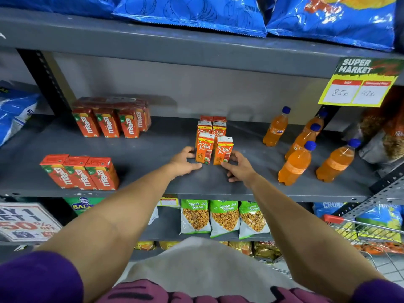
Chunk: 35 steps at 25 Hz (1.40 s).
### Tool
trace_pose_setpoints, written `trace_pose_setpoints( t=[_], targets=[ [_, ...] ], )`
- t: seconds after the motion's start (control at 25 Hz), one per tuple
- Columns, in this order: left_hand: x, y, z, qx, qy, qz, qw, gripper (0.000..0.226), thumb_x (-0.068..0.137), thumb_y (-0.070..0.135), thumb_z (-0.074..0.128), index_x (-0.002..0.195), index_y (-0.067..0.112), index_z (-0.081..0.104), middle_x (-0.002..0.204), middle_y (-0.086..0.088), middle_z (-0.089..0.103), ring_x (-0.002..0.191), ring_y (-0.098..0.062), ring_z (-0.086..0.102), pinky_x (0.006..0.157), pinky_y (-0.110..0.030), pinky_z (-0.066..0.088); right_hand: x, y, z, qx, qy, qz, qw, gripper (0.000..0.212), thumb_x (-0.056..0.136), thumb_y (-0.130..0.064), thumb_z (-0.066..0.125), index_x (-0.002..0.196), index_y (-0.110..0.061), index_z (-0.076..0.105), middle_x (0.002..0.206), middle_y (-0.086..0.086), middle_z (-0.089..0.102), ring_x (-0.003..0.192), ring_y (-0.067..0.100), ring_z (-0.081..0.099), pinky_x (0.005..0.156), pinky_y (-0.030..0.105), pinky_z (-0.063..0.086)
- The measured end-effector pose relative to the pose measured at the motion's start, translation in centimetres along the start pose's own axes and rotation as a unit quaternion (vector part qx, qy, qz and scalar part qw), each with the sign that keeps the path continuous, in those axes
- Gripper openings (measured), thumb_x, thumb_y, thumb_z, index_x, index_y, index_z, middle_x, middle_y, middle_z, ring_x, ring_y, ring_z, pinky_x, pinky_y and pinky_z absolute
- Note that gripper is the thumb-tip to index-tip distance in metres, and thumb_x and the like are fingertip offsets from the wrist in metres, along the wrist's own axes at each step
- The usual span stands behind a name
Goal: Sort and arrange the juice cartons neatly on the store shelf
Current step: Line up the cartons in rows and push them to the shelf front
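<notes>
Two hands [211, 165] flanking front cartons [213, 150]

Matt grey metal shelf [153, 149], glossy printed juice cartons [204, 149], shiny plastic bottles [295, 165]

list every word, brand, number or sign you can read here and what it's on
"Real": front juice cartons between left hand and right hand
"maaza": red cartons
"Fanta": orange bottle
"SUPER MARKET": yellow price sign; its handwritten prices are unclear
"Chana Jor Garam": green snack packs
"50% OFF": poster, partly cut off
Blue chip bags: print too blurred
</notes>
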State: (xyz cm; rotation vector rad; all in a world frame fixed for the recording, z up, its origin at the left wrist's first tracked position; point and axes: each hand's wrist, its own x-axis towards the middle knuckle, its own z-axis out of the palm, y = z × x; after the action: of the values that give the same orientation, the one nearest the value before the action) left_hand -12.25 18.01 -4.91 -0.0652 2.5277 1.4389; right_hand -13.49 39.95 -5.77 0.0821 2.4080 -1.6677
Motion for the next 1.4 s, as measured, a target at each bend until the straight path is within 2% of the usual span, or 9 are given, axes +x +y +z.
trace_pose_setpoints(
  t=[0.08, 0.24, 0.36, 0.48, 0.64, 0.8, 1.0, 1.16, 1.4],
  targets=[
    [0.3, 0.2, 0.2, 0.007, 0.012, 0.004, 1.000, 0.070, 0.082, 0.029, 0.072, 0.142, 0.021, 0.036, 0.127, -0.001, 0.057, 0.101, -0.026, 0.060, 0.081, -0.034, 0.047, 0.2, -0.1, 0.3, -0.049, 0.008, -0.017, 0.999, 0.043, 0.085, -0.029, 0.068, 0.123, -0.021, 0.048, 0.121, -0.006, 0.060, 0.056, 0.010, 0.055, 0.040, 0.023, 0.050],
    [0.7, -0.1, 0.5, 0.012, 0.039, 0.003, 0.999, 0.051, 0.081, 0.031, 0.072, 0.127, 0.017, 0.054, 0.110, -0.005, 0.062, 0.101, -0.020, 0.059, 0.087, -0.031, 0.045, -0.1, -0.2, 0.4, -0.078, 0.001, -0.031, 0.996, 0.046, 0.084, -0.034, 0.069, 0.126, -0.025, 0.050, 0.118, -0.006, 0.062, 0.088, 0.014, 0.062, 0.042, 0.023, 0.051],
    [0.4, -0.3, 0.3, 0.009, 0.020, 0.013, 1.000, 0.049, 0.086, 0.029, 0.067, 0.130, 0.017, 0.050, 0.122, 0.000, 0.058, 0.096, -0.019, 0.060, 0.080, -0.034, 0.053, -0.6, 0.0, 0.1, -0.083, -0.024, -0.040, 0.995, 0.044, 0.082, -0.034, 0.071, 0.123, -0.025, 0.055, 0.119, -0.003, 0.063, 0.102, 0.017, 0.061, 0.046, 0.024, 0.053],
    [-0.3, -0.7, -0.3, 0.019, -0.023, 0.017, 0.999, 0.046, 0.088, 0.029, 0.064, 0.130, 0.019, 0.048, 0.123, 0.003, 0.056, 0.067, -0.013, 0.055, 0.062, -0.024, 0.046, -1.2, 0.4, 0.2, -0.077, -0.038, -0.046, 0.995, 0.042, 0.079, -0.033, 0.075, 0.116, -0.022, 0.060, 0.117, 0.000, 0.066, 0.102, 0.016, 0.062, 0.051, 0.024, 0.054],
    [-1.6, -1.3, -0.3, 0.056, -0.039, 0.022, 0.997, 0.055, 0.073, 0.035, 0.079, 0.122, 0.023, 0.055, 0.115, 0.004, 0.062, 0.105, -0.013, 0.058, 0.090, -0.028, 0.040, -1.6, 0.6, 0.5, -0.094, -0.042, -0.032, 0.994, 0.050, 0.072, -0.031, 0.081, 0.116, -0.018, 0.061, 0.112, 0.001, 0.068, 0.090, 0.012, 0.065, 0.059, 0.024, 0.054],
    [-2.7, -1.3, 0.3, 0.088, -0.024, 0.026, 0.995, 0.053, 0.065, 0.035, 0.085, 0.112, 0.027, 0.062, 0.115, 0.005, 0.066, 0.105, -0.014, 0.059, 0.097, -0.034, 0.044, -2.1, 0.9, 0.5, -0.135, -0.061, -0.027, 0.989, 0.054, 0.062, -0.037, 0.086, 0.109, -0.017, 0.067, 0.112, 0.000, 0.069, 0.102, 0.015, 0.063, 0.093, 0.034, 0.050],
    [-4.4, -1.3, 0.8, 0.078, -0.024, 0.009, 0.997, 0.039, 0.058, 0.034, 0.089, 0.086, 0.033, 0.061, 0.102, 0.005, 0.070, 0.094, -0.015, 0.065, 0.088, -0.034, 0.049, -3.9, 1.2, 0.9, -0.150, -0.058, -0.057, 0.985, 0.044, 0.059, -0.040, 0.087, 0.097, -0.023, 0.071, 0.110, -0.004, 0.060, 0.098, 0.013, 0.059, 0.089, 0.029, 0.047],
    [-5.5, -1.7, 1.0, 0.057, -0.024, 0.028, 0.998, 0.038, 0.058, 0.029, 0.090, 0.086, 0.030, 0.064, 0.096, 0.005, 0.072, 0.091, -0.013, 0.067, 0.086, -0.033, 0.051, -5.0, 1.6, 1.3, -0.110, -0.054, -0.066, 0.990, 0.042, 0.056, -0.031, 0.090, 0.092, -0.021, 0.072, 0.099, -0.009, 0.057, 0.085, 0.005, 0.059, 0.083, 0.025, 0.046],
    [-6.5, -2.1, 1.4, 0.055, -0.006, 0.041, 0.998, 0.037, 0.060, 0.030, 0.089, 0.083, 0.034, 0.061, 0.098, 0.004, 0.072, 0.085, -0.010, 0.065, 0.083, -0.032, 0.051, -5.9, 1.6, 1.4, -0.101, -0.055, -0.067, 0.991, 0.040, 0.058, -0.029, 0.089, 0.093, -0.022, 0.071, 0.107, -0.008, 0.057, 0.099, 0.012, 0.061, 0.094, 0.028, 0.047]
  ],
)
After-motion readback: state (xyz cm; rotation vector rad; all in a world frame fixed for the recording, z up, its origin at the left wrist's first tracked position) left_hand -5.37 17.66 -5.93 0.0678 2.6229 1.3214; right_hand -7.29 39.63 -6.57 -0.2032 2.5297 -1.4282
